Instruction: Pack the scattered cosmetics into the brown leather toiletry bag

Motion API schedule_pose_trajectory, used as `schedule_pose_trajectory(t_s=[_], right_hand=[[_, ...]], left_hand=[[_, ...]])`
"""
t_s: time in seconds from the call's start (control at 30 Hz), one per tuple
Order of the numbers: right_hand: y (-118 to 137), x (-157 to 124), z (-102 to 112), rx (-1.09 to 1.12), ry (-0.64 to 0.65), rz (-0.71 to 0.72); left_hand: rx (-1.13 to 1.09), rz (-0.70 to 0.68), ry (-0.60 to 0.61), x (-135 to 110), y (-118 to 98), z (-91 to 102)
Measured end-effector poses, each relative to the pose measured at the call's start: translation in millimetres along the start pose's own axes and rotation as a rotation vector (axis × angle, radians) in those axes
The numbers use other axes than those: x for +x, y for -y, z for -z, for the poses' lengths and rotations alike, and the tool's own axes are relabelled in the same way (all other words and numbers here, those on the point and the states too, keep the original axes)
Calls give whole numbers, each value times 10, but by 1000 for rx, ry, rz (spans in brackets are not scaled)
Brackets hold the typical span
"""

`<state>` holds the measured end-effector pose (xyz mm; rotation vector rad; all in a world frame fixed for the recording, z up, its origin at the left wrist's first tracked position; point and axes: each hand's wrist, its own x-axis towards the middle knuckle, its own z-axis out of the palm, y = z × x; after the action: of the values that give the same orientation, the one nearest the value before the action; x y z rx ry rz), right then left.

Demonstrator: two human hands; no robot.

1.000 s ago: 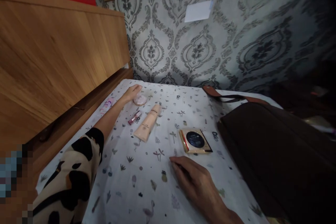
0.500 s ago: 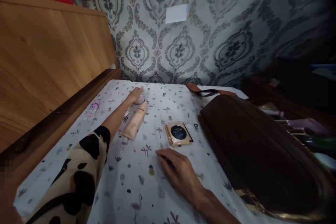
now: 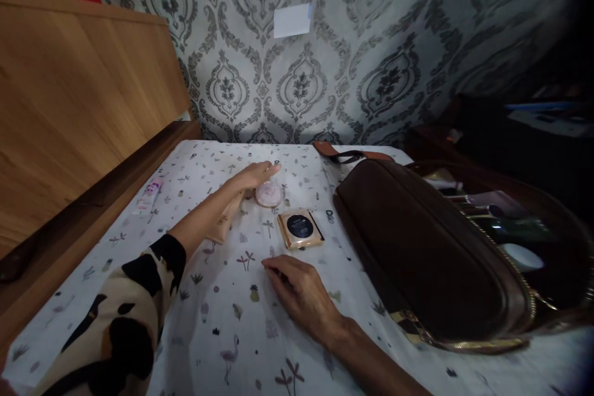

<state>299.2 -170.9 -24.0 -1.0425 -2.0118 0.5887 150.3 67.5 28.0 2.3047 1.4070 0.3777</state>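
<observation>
My left hand (image 3: pixel 257 174) reaches over the patterned sheet, its visible fingers stretched to the right. Just in front of it lies a round pale pink compact (image 3: pixel 269 195); whether the fingertips touch it I cannot tell. Partly hidden behind my left forearm is a beige cosmetic tube (image 3: pixel 223 223). A square gold compact (image 3: pixel 301 229) with a dark round label lies flat to the right of these. Nearer to me my right hand (image 3: pixel 304 297) rests on the sheet below the gold compact, fingers loosely curled together, nothing visible in them.
A dark brown bag (image 3: pixel 427 247) stands open at the right with cosmetics inside, its brown strap (image 3: pixel 348 153) trailing toward the wall. A small pink item (image 3: pixel 151 192) lies at the left, near the wooden cabinet (image 3: pixel 93 74). Patterned wallpaper (image 3: pixel 301 86) closes off the back.
The pink compact and my left hand have moved right and closer to the gold compact. More of the pink compact now shows. My right hand stays put; the view has shifted slightly.
</observation>
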Motion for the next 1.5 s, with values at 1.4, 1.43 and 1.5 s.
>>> schedule_pose_trajectory(t_s=[1.4,1.43,1.5], right_hand=[[-421,59,150,-546,-412,-77],[-419,60,154,-543,-411,-74],[-420,59,156,-543,-409,-57]], left_hand=[[246,125,-176,-1887,511,-141],[221,102,-183,-1913,442,-129],[234,120,-199,-1930,334,-103]])
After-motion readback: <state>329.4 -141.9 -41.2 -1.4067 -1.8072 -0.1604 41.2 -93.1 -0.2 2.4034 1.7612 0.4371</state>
